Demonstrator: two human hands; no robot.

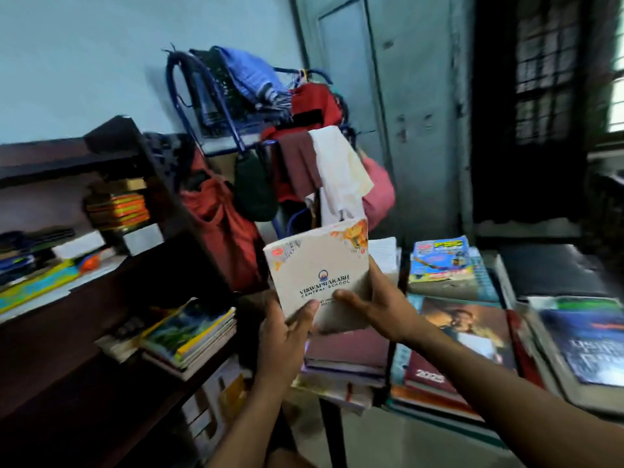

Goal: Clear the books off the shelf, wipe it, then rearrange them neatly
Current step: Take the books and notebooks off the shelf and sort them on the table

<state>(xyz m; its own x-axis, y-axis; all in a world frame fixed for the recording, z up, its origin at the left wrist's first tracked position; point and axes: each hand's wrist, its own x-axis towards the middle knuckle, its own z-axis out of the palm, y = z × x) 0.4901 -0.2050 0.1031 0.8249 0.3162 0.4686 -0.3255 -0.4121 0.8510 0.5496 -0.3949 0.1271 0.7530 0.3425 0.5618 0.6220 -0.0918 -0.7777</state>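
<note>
Head view, book: a beige school diary (319,271) is held up in the air just right of the dark shelf (111,157), tilted with its cover facing us.
Left hand: left hand (282,336) grips the lower edge, thumb curled over the cover.
Right hand: right hand (374,298) clasps the right side, thumb on the cover, fingers hidden behind.
Step, I'd say: clearing; several stacks remain on the shelf.
Doing it well: lay it flat and squared on the maroon book pile (347,352) right of the shelf, not overhanging.

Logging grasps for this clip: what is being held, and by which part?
A beige school book, held by its lower edge: left hand at the lower left corner, right hand at the lower right.
</note>
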